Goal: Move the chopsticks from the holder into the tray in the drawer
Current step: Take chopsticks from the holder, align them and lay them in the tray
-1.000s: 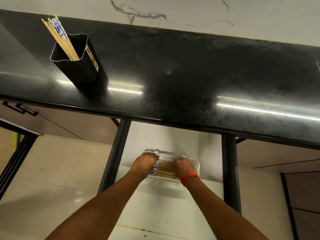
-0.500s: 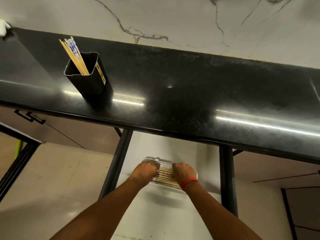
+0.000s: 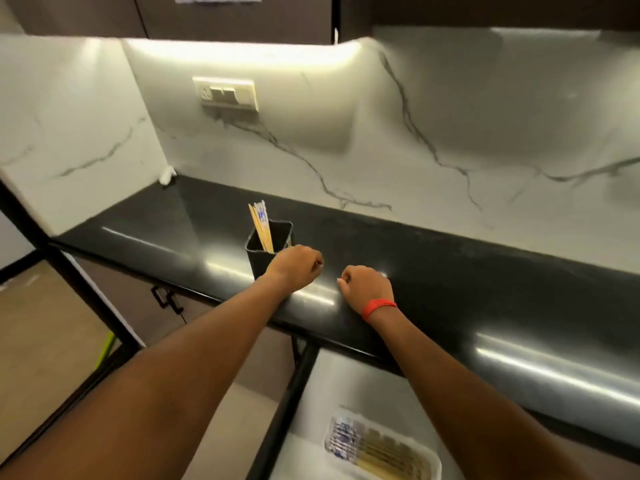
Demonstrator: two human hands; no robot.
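Our left hand [image 3: 294, 266] and right hand [image 3: 365, 287] hover curled and empty above the bench [image 3: 450, 271], beside the black holder [image 3: 266, 251] of chopsticks [image 3: 260, 225].

Your countertop [image 3: 450, 271] looks like polished black stone, glossy enough to throw long streaks of light. Behind it you've got a smooth white marble-look backsplash [image 3: 381, 140] with grey veins and a soft sheen. The holder [image 3: 263, 261] reads as matt black, plastic or metal, hard to tell. The chopsticks [image 3: 262, 226] standing in it look like pale bare wood, some with blue-printed tops. Down in the drawer, the tray [image 3: 434, 460] is clear, shiny plastic. On your right wrist sits a red band [image 3: 378, 307], matt.
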